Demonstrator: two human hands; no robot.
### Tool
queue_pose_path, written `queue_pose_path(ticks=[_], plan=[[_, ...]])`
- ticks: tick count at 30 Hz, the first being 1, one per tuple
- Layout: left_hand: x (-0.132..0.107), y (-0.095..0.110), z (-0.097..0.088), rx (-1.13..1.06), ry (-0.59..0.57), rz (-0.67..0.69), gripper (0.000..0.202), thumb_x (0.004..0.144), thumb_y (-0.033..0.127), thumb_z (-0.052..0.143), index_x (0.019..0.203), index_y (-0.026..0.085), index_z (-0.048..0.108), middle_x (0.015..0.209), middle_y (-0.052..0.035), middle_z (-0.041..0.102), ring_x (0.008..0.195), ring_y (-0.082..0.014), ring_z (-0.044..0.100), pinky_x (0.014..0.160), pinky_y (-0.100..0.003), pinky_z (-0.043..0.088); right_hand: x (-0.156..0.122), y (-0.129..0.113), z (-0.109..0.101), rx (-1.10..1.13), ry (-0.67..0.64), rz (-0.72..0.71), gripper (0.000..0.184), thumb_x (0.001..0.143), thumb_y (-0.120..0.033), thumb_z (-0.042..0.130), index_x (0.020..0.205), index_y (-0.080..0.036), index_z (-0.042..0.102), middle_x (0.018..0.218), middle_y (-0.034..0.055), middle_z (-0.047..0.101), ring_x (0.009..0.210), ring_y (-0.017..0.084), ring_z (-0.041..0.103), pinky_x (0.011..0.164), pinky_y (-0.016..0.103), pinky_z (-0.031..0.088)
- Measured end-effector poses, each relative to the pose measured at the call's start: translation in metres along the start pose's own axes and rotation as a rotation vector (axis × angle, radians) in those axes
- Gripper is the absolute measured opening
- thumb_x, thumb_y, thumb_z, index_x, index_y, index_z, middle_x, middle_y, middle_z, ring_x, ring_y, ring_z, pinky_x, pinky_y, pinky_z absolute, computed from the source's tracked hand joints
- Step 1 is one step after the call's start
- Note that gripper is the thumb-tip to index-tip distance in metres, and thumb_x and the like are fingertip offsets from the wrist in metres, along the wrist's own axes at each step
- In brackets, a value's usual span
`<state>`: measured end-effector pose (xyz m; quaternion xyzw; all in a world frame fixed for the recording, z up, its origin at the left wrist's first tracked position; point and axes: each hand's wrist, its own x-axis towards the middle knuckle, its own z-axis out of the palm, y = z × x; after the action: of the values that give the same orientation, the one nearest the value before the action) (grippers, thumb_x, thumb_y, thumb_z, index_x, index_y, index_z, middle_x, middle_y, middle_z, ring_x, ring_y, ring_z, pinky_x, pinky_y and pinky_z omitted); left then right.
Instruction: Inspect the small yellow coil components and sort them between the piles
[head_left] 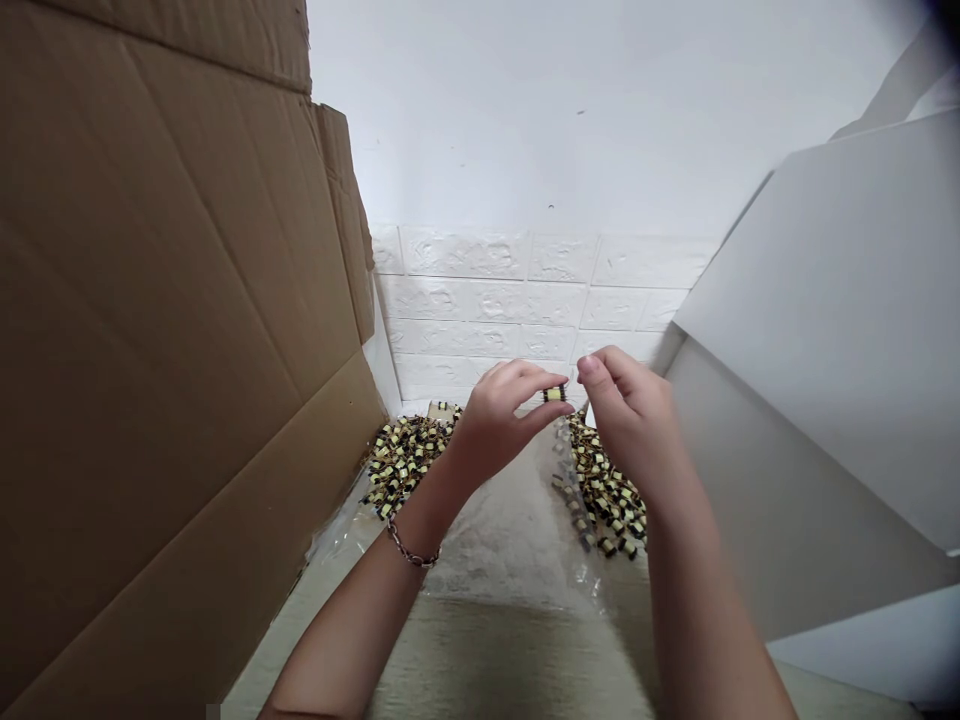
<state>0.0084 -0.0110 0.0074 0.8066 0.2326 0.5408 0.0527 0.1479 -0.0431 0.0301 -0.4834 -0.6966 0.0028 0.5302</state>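
My left hand [499,420] pinches a small black and yellow component [555,393] between thumb and fingertips, raised above the table. My right hand [628,415] is right beside it, fingers curled, fingertips almost touching the component; whether it holds anything is hidden. A bracelet [411,553] sits on my left wrist. Below the hands lie two heaps of the same small parts: a left pile [405,458] and a right pile [607,495], the right one on a clear plastic sheet [577,560].
A tall brown cardboard panel [172,350] walls off the left side. A white board [832,330] leans in on the right. A white brick-pattern wall [510,300] stands behind the table surface [510,640].
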Motion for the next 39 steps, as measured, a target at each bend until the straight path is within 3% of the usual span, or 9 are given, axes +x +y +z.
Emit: queue_pose_path(ticks=[6,18,29,39], plan=[[-0.0044,-0.0049,0.0039,0.159,-0.026,0.082,0.029,0.076,0.038,0.052,0.096,0.019,0.060,0.083,-0.0053,0.060,0.079,-0.0152,0.051,0.074,-0.029,0.037,0.0007,0.0043,0.0005,-0.043,-0.089,0.089,0.043,0.082,-0.044,0.039,0.051,-0.017,0.029,0.045,-0.0055,0.024,0.045,0.007,0.027,0.046,0.022,0.022],[-0.0047,-0.0053,0.0045,0.224,0.019,0.120,0.025,0.075,0.034,0.054,0.094,0.018,0.058,0.082,-0.0049,0.062,0.078,-0.0152,0.053,0.073,-0.028,0.037,0.0021,0.0031,0.0006,-0.155,-0.117,-0.058,0.035,0.081,-0.030,0.041,0.050,-0.017,0.034,0.043,-0.0063,0.029,0.044,0.007,0.030,0.051,0.023,0.024],[-0.0055,-0.0039,0.0055,0.290,0.012,0.110,0.022,0.076,0.033,0.054,0.093,0.019,0.057,0.085,-0.0048,0.062,0.080,-0.0162,0.053,0.074,-0.030,0.036,0.0030,0.0024,-0.0010,-0.182,-0.098,-0.065,0.035,0.080,-0.027,0.041,0.049,-0.016,0.029,0.043,-0.0059,0.027,0.045,0.007,0.028,0.051,0.023,0.023],[-0.0035,0.0007,0.0040,0.350,0.124,0.124,0.019,0.077,0.032,0.052,0.088,0.017,0.057,0.082,-0.0025,0.062,0.078,-0.0137,0.053,0.073,-0.027,0.039,0.0003,-0.0004,0.0027,-0.059,-0.049,0.031,0.034,0.082,-0.031,0.041,0.052,-0.017,0.033,0.046,-0.0059,0.026,0.046,0.007,0.027,0.047,0.022,0.021]])
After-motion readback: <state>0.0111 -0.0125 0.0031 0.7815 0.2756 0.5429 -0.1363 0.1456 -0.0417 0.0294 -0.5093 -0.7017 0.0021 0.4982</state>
